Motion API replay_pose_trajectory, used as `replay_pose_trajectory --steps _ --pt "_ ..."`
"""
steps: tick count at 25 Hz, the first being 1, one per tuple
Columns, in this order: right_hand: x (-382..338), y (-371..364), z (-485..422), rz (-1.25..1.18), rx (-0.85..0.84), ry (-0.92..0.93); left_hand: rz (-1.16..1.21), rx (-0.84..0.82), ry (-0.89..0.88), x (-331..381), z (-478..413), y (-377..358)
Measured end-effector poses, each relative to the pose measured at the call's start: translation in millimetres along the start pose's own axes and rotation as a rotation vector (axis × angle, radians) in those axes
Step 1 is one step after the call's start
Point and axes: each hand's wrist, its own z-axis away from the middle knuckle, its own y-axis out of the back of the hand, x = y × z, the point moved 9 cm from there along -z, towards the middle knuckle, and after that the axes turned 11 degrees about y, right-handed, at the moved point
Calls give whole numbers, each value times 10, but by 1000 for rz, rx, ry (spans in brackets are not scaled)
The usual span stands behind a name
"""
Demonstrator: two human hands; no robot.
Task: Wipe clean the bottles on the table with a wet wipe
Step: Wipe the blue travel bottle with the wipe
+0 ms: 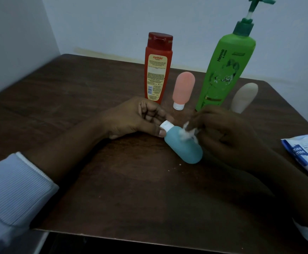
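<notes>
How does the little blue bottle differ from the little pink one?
The blue bottle lies on its side, gripped at its cap by the left hand while the right hand holds a wipe against it. The pink bottle stands untouched, cap down. Both are small, rounded, with white caps.

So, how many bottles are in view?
5. Red Karthika bottle at the back; pink squeeze bottle right of it; green pump bottle; beige squeeze bottle furthest right; teal squeeze bottle in front, gripped by the left hand.
</notes>
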Motion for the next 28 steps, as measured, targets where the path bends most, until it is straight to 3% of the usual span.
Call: replay_pose_trajectory --steps 3,21,28 --pt "19 -69 -55 78 49 -8 -4 -14 -28 43 27 -59" --pt "200 -77 -9 -243 53 -136 -14 5 -59 127 59 -162" --pt "346 71 88 -356 167 -215 201 193 -115 167 126 209"
